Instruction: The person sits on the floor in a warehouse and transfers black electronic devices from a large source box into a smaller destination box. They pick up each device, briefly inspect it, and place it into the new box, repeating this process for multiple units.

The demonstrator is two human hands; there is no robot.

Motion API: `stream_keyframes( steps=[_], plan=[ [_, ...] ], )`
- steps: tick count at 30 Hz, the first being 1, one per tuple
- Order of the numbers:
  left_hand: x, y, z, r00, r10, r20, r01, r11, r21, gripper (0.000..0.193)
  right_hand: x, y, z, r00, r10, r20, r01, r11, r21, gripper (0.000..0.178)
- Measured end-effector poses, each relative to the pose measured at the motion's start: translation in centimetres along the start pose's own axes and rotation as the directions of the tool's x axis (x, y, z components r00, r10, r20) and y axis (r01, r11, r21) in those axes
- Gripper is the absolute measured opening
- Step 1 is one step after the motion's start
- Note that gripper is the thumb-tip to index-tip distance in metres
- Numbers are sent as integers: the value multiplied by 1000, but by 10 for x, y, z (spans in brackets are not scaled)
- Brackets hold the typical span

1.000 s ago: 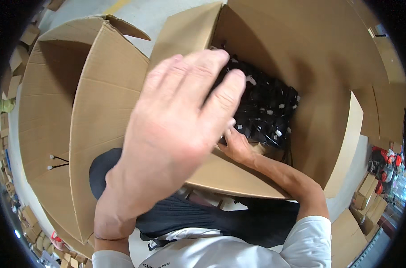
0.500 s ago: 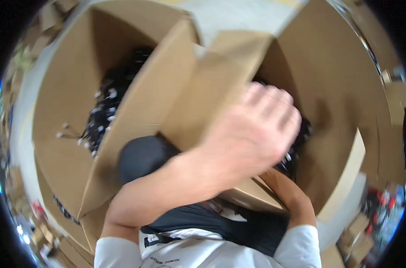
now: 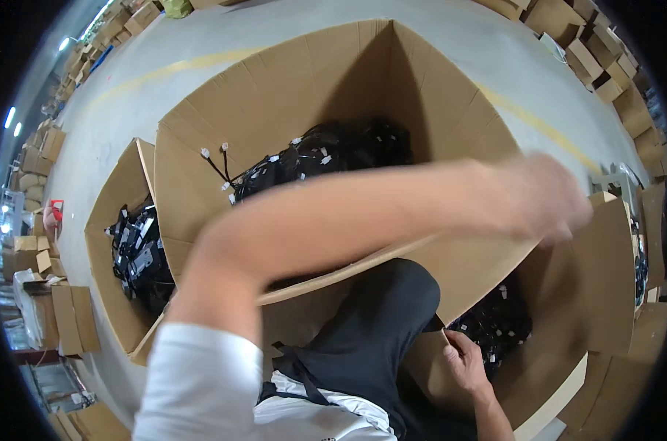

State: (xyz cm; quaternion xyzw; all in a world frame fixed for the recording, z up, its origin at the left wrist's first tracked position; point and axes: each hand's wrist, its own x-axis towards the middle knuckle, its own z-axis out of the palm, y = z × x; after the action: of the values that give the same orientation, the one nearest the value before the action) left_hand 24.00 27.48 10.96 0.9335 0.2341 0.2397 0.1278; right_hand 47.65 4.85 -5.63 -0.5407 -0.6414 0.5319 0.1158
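Observation:
My left arm reaches from the lower left across a large open cardboard box (image 3: 260, 88). My left hand (image 3: 550, 198) is blurred by motion over that box's right corner, and its fingers cannot be made out. Black cables with white connectors (image 3: 333, 151) lie bundled inside, partly covered by the forearm. At the lower right, my right hand (image 3: 467, 360) pinches the near edge of a second cardboard box (image 3: 568, 294). More black cables (image 3: 499, 316) with small white connectors sit in that box. My dark-trousered knee (image 3: 399, 290) is between the two boxes.
A third cardboard box (image 3: 102, 242) on the left holds black and grey parts (image 3: 139, 253). Grey floor (image 3: 216, 44) with a yellow line (image 3: 179, 66) surrounds the boxes. Stacked cartons (image 3: 605, 62) stand far right, others (image 3: 36, 158) along the left.
The view has swung left, bringing the large box to the middle. My left hand has moved right, away from the flap it was over. My right hand now shows on the second box's edge.

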Motion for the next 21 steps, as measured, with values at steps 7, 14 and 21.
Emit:
stream_keyframes(
  steps=[7, 14, 21],
  plan=[
    [-328, -176, 40, 524, -643, 558, 617, 738, 272, 39, 5, -8, 5, 1000, 8, 4, -7, 986, -165, 69],
    [-505, -142, 151, 349, -879, 325, 703, 475, 529, 41, 11, -8, 5, 1000, 3, 29, 4, 969, -249, 53],
    [-474, -170, 119, -109, -715, 690, 922, 187, 340, 20, 8, -11, 7, 998, -42, -40, 31, 970, -241, 51]
  ],
)
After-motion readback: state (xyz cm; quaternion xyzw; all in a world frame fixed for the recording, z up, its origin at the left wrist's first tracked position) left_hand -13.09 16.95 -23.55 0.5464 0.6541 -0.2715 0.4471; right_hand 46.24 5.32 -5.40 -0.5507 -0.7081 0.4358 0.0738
